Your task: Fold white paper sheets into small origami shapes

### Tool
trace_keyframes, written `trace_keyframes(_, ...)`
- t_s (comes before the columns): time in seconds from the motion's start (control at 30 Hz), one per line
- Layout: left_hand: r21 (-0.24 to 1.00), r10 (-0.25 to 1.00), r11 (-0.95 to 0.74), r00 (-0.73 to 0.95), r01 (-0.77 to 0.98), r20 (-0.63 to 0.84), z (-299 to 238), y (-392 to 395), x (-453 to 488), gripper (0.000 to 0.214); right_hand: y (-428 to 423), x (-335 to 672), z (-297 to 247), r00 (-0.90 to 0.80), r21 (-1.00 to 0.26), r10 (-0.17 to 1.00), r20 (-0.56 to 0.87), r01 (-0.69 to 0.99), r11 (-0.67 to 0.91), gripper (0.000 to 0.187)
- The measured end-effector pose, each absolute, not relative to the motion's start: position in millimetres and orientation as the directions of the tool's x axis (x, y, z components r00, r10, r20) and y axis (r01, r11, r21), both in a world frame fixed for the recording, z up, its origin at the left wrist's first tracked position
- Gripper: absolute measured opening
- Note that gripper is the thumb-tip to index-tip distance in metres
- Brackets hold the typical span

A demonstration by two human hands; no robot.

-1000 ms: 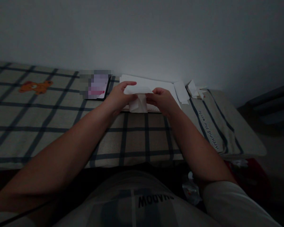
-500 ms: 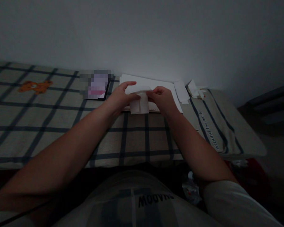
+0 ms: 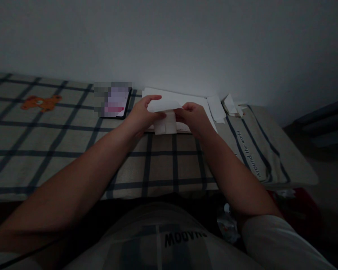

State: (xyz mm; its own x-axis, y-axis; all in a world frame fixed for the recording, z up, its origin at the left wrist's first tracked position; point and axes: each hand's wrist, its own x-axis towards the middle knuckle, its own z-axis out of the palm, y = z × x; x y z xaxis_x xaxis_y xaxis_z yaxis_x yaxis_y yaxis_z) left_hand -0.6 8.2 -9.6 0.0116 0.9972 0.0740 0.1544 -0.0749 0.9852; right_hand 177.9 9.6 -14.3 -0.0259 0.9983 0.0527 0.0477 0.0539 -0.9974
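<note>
One paper (image 3: 170,122) is held by left hand (image 3: 142,113) (forefinger spread), pinched by right hand (image 3: 195,115), near table's (image 3: 161,167) back edge.

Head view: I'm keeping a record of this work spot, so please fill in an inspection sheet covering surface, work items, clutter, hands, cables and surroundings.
Surface: checked cloth, lettered near its right end.
Work items: folded white paper, held over white sheets.
Clutter: dark-edged device, partly pixelated, and orange figure to the left; paper strip and paper scraps to the right.
Hands: left hand and right hand both grip the folded white paper.
Cables: thin dark line at lower left; cannot tell whether it is a cable.
Surroundings: dim light; pale wall behind; red object at lower right.
</note>
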Motion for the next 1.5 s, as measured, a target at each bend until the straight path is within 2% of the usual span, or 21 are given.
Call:
trace_keyframes(0.23,0.988,0.997,-0.074,0.018,0.137,0.072,-11.6,9.8,-1.5,0.064,9.3,177.7,-11.6,-0.040,-0.998,0.998,0.058,0.000,0.058,0.029)
trace_keyframes(0.8,0.993,0.999,-0.022,0.038,0.116,0.017,-9.9,11.3,-4.0,0.064,12.8,186.5,-14.0,-0.106,-0.995,0.991,0.087,0.032,0.091,0.028)
trace_keyframes(1.1,0.997,0.999,0.015,0.042,0.071,-0.018,-10.8,11.9,-1.9,0.066,14.0,183.3,-17.7,-0.053,-0.991,0.993,0.102,0.081,0.106,0.032)
trace_keyframes(1.5,0.995,0.998,0.041,0.041,0.094,-0.045,-9.8,11.6,-1.5,0.069,10.9,179.5,-16.4,-0.024,-0.989,0.994,0.107,0.096,0.109,0.034)
